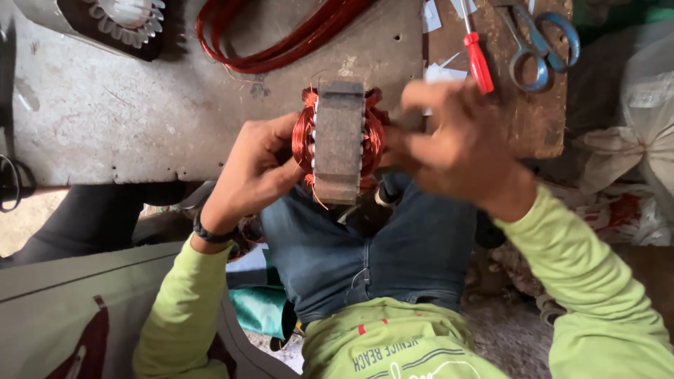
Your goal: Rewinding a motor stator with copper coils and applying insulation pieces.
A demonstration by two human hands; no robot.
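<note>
A motor stator (pixel 339 140), a grey laminated steel core with copper-red wire coils bulging from both sides, stands on edge over my lap at the front edge of the worktable (pixel 126 119). My left hand (pixel 256 168) grips its left side, fingers against the coils. My right hand (pixel 456 140) is at its right side, blurred, fingers at the coils; whether it grips is unclear.
A loop of copper-red winding wire (pixel 281 35) lies at the table's far side. A red-handled screwdriver (pixel 479 60), blue-handled scissors (pixel 537 42) and white paper scraps (pixel 442 70) rest on a wooden board at right. Another stator (pixel 123 21) sits far left. White sacks (pixel 646 119) lie right.
</note>
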